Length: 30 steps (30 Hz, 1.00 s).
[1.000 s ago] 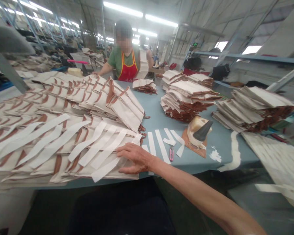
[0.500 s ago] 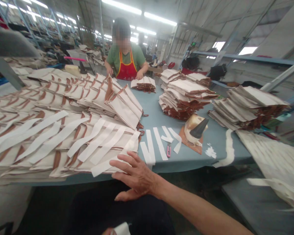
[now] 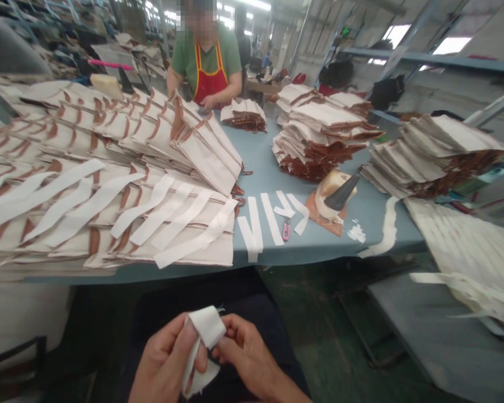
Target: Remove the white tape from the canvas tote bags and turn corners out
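Note:
Over my lap, my left hand (image 3: 163,361) is closed round a folded white fabric strip (image 3: 204,341), thumb pressed on it. My right hand (image 3: 247,355) pinches the same strip from the right side. Both hands are below the front edge of the blue table (image 3: 277,168). On the table, overlapping cream fabric pieces with brown trim (image 3: 109,168) lie spread to the left, with several white strips (image 3: 172,218) laid across them. More loose white strips (image 3: 260,221) lie on the bare tabletop.
A small pink clipper (image 3: 286,229) lies among the loose strips, beside a cone-shaped tool on a brown pad (image 3: 334,201). Stacks of folded pieces (image 3: 319,140) stand at the back right. A person in a red apron (image 3: 205,61) works across the table. A grey bench with white strips (image 3: 466,263) is right.
My right hand has left the strips on the table and come down to my lap. My left hand has come into view holding a white strip, and both hands now grip it.

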Available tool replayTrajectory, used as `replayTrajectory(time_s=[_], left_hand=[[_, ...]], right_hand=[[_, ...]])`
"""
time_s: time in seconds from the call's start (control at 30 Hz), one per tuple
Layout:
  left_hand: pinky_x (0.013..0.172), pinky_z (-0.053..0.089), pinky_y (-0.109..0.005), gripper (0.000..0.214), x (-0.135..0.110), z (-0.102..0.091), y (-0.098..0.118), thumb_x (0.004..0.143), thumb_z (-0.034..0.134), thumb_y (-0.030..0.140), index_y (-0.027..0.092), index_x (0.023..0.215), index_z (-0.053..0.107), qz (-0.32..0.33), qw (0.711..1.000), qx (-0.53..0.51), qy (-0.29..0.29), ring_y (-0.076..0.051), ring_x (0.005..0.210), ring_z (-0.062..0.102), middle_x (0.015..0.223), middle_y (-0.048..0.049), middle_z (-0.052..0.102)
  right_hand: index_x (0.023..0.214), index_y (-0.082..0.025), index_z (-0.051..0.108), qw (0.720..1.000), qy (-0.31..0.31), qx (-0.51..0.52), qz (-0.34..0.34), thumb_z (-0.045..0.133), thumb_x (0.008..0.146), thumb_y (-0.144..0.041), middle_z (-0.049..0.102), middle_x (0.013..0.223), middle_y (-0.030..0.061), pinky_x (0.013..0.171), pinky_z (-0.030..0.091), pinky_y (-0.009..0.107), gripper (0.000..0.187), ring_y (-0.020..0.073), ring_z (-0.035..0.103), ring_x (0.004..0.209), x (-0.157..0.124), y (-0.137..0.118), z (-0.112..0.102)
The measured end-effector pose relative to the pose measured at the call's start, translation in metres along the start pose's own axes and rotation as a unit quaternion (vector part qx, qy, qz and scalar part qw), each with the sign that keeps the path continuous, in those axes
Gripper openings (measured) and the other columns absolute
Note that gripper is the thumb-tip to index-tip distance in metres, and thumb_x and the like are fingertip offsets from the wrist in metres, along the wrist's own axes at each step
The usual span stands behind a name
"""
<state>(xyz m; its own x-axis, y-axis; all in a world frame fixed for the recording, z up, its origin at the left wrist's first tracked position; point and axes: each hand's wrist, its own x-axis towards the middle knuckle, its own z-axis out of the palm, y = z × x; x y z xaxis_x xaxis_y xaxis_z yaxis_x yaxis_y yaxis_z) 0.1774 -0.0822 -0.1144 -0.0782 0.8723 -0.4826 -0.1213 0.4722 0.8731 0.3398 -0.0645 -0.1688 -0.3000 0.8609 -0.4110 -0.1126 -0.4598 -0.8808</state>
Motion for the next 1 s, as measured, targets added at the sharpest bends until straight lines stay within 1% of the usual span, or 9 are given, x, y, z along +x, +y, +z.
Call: replayTrajectory(time_s=[0.13,0.33,0.4,0.47,0.53,0.6,0.7,0.87,1.0], left_hand=[[0.042,0.025,-0.015,0.057,-0.012,0.012,0.01,0.086,0.073,0.07,0.017,0.069,0.065,-0.003,0.999,-0.03,0.023,-0.005,0.043,0.029,0.049,0.0063,0.049],[0.041,0.026,-0.018,0.058,-0.011,0.009,0.006,0.087,0.069,0.071,0.018,0.064,0.063,0.025,0.999,0.031,0.027,-0.007,0.042,0.031,0.048,0.0046,0.051],[0.042,0.03,-0.019,0.058,-0.01,0.008,0.005,0.085,0.07,0.072,0.019,0.061,0.064,0.053,0.996,0.074,0.013,-0.008,0.042,0.036,0.048,0.0033,0.053],[0.043,0.032,-0.019,0.058,-0.011,0.01,0.004,0.086,0.071,0.069,0.019,0.057,0.062,0.067,0.992,0.103,0.012,-0.009,0.044,0.041,0.048,0.0028,0.053],[0.043,0.032,-0.019,0.058,-0.015,0.013,0.002,0.089,0.07,0.068,0.019,0.058,0.061,0.048,0.995,0.092,0.006,-0.009,0.044,0.042,0.048,0.003,0.052],[0.043,0.032,-0.019,0.055,-0.02,0.015,0.001,0.09,0.069,0.068,0.018,0.068,0.066,0.012,0.999,0.047,-0.001,-0.009,0.042,0.042,0.049,0.0034,0.056],[0.044,0.038,-0.019,0.053,-0.023,0.014,0.001,0.088,0.072,0.07,0.017,0.086,0.074,-0.018,1.0,-0.018,-0.012,-0.009,0.042,0.048,0.055,0.0011,0.066],[0.051,0.046,-0.018,0.058,-0.026,0.007,-0.002,0.087,0.075,0.07,0.016,0.066,0.072,0.008,1.0,-0.007,-0.011,-0.009,0.048,0.056,0.054,-0.0013,0.067],[0.049,0.047,-0.016,0.051,-0.026,0.005,-0.004,0.082,0.084,0.064,0.014,0.08,0.077,-0.025,0.995,-0.1,0.017,-0.009,0.048,0.059,0.058,-0.001,0.071]], right_hand=[[0.114,-0.02,0.073,0.998,0.023,0.025,-0.054,0.082,0.085,-0.038,0.08,0.108,0.0066,0.082,0.054,0.028,0.035,0.02,0.072,0.093,-0.003,-0.007,0.01],[0.128,-0.026,0.073,0.964,-0.007,-0.116,-0.238,0.074,0.087,-0.021,0.077,0.126,0.0087,0.093,0.057,0.035,0.041,0.0246,0.072,0.111,-0.003,-0.042,0.004],[0.121,-0.026,0.076,0.949,-0.024,-0.143,-0.279,0.075,0.088,-0.024,0.077,0.129,0.0097,0.098,0.056,0.037,0.033,0.0267,0.071,0.117,-0.002,-0.049,0.003],[0.1,-0.023,0.079,0.954,-0.015,-0.145,-0.264,0.073,0.093,-0.031,0.081,0.111,0.0089,0.091,0.057,0.035,0.013,0.0255,0.074,0.103,0.003,-0.052,0.005],[0.08,-0.021,0.073,0.976,0.004,-0.115,-0.186,0.068,0.096,-0.042,0.075,0.078,0.0038,0.069,0.054,0.03,0.027,0.0189,0.067,0.071,0.01,-0.054,0.008],[0.073,-0.02,0.066,0.992,0.005,-0.07,-0.106,0.066,0.096,-0.052,0.063,0.063,-0.0011,0.054,0.044,0.025,0.039,0.0132,0.053,0.054,0.018,-0.055,0.01],[0.07,-0.019,0.062,0.996,-0.022,-0.04,-0.075,0.07,0.091,-0.061,0.058,0.06,-0.0028,0.053,0.041,0.023,0.048,0.0107,0.048,0.054,0.023,-0.057,0.013],[0.073,-0.019,0.062,0.995,-0.032,-0.034,-0.088,0.077,0.087,-0.059,0.059,0.062,-0.0036,0.055,0.041,0.023,0.045,0.0107,0.051,0.056,0.017,-0.064,0.011],[0.091,-0.018,0.07,0.994,-0.032,-0.03,-0.096,0.082,0.085,-0.051,0.068,0.075,-0.0013,0.06,0.045,0.022,0.035,0.0105,0.054,0.061,0.018,-0.068,0.005]])
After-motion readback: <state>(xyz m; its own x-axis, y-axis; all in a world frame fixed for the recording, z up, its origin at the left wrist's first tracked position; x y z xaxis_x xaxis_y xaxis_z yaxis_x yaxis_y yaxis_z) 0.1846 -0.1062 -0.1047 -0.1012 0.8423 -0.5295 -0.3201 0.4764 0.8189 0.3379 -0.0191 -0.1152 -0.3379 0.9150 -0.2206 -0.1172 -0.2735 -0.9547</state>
